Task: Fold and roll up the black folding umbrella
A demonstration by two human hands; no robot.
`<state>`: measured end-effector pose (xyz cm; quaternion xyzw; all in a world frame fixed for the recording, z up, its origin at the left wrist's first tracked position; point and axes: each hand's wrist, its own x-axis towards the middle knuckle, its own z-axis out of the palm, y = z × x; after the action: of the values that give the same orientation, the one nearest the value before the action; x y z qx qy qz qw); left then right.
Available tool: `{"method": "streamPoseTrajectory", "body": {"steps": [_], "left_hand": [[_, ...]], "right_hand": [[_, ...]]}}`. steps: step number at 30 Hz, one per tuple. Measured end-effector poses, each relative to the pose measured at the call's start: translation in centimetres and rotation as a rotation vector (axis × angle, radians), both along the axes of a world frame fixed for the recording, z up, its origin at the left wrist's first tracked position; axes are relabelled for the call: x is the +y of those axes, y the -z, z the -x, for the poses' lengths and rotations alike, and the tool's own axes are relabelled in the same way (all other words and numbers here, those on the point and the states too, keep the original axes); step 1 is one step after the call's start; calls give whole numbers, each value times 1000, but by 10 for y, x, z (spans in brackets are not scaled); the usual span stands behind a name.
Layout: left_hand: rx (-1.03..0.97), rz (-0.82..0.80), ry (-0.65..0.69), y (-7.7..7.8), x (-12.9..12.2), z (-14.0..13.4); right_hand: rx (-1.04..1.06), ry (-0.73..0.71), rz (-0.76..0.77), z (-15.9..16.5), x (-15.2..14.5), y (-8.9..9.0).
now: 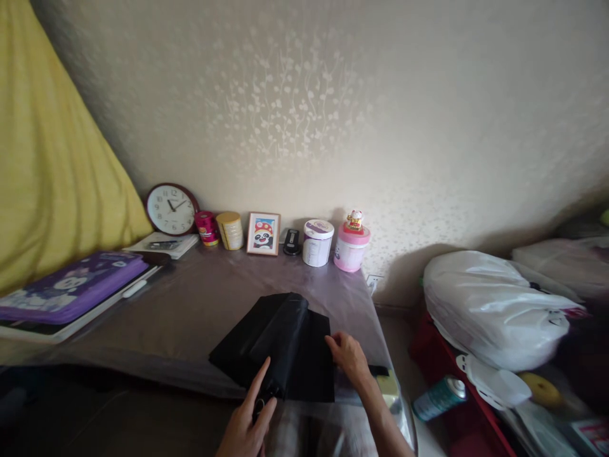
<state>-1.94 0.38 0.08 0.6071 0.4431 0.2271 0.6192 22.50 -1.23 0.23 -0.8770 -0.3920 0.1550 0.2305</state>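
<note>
A black, folded, sheet-like piece [311, 362] lies near the table's front edge, with a raised fold along its middle. My right hand [349, 358] pinches its right edge between thumb and fingers. At its lower left, my left hand [247, 419] has the index finger stretched along the black material. Between that finger and the thumb is a small dark object [259, 406] with a shiny curved edge. Its kind cannot be made out, and the other left fingers are mostly hidden.
Along the wall stand a clock [172, 209], a picture frame [263, 234], a white tub [318, 243] and a pink tub [351, 249] topped by a figurine. A purple case [71, 289] lies left. Right of the table are a spray can [440, 398] and white bag [495, 304].
</note>
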Motion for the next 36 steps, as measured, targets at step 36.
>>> {"method": "streamPoseTrajectory", "body": {"steps": [36], "left_hand": [[203, -361, 216, 34, 6, 11]], "right_hand": [[756, -113, -378, 61, 82, -22]]}}
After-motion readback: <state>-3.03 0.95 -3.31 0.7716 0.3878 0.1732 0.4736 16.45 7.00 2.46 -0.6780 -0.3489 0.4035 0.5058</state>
